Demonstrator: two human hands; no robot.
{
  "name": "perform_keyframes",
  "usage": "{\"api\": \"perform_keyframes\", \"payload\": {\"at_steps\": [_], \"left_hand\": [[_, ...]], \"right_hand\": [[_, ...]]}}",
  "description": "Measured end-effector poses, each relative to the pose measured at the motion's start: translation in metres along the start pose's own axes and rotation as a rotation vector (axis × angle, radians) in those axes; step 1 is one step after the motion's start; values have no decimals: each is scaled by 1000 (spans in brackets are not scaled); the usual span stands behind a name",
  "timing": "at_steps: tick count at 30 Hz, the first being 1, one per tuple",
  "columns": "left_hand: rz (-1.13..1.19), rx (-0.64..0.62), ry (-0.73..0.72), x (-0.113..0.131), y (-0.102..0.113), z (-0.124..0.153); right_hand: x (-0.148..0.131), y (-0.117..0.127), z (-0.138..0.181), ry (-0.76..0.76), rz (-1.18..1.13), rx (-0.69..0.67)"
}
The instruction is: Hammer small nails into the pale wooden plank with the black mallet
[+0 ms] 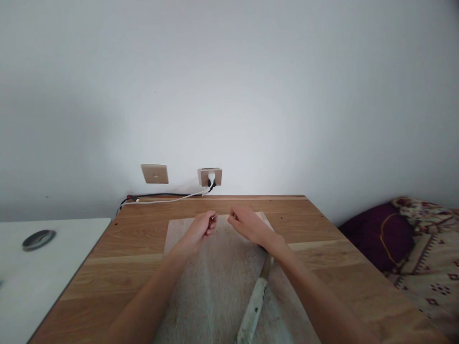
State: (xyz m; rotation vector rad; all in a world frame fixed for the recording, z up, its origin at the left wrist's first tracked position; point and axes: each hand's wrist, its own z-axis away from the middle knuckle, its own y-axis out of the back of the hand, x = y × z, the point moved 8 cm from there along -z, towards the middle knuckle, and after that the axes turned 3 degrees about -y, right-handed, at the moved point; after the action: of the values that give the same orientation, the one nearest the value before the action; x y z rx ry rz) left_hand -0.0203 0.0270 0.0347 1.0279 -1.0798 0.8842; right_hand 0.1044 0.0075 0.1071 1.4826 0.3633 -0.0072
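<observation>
Over the far part of a pale, worn board (pixel 215 277), my left hand (pixel 202 226) is closed, its thumb and fingertips pinched around a tiny thing too small to name. My right hand (pixel 246 222) is closed too, a short way to the right, with a small light speck at its fingertips that I cannot make out. A gap separates the two hands. Beneath my right forearm lies a long tool (pixel 253 308) with a brown end and a whitish, dark-flecked length; the forearm hides part of it.
The board rests on a wooden table (pixel 132 239) against a white wall. Cables (pixel 168 199) run along its back edge to a wall socket (pixel 204 177). On the left, a white table (pixel 71 272) carries a grey oval dish (pixel 38 240). Purple and patterned cloth (pixel 380 236) lies at right.
</observation>
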Motion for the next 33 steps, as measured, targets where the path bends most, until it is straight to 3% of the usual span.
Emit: {"api": "perform_keyframes", "payload": {"at_steps": [2, 4, 8, 11, 16, 18, 21, 23, 29, 33], "left_hand": [[458, -58, 123, -5, -12, 1], [732, -72, 185, -9, -24, 3], [830, -64, 171, -16, -38, 3], [864, -106, 158, -19, -44, 3], [649, -236, 137, -16, -50, 7], [367, -274, 61, -10, -50, 11], [-276, -279, -209, 6, -48, 21], [-525, -303, -327, 11, -51, 30], [-692, -393, -420, 9, -57, 42], [-712, -439, -458, 23, -55, 55]], "right_hand": [[-13, 9, 4, 55, -22, -10], [-30, 14, 8, 139, -45, -29], [-59, 19, 16, 282, -101, -38], [-64, 25, 21, 323, -160, -12], [-42, 39, 33, 305, -353, 76], [-23, 43, 40, 245, -434, 128], [9, 40, 53, 133, -529, 175], [28, 32, 66, 68, -575, 192], [72, 3, 132, -59, -642, 331], [101, -12, 175, -171, -740, 421]]}}
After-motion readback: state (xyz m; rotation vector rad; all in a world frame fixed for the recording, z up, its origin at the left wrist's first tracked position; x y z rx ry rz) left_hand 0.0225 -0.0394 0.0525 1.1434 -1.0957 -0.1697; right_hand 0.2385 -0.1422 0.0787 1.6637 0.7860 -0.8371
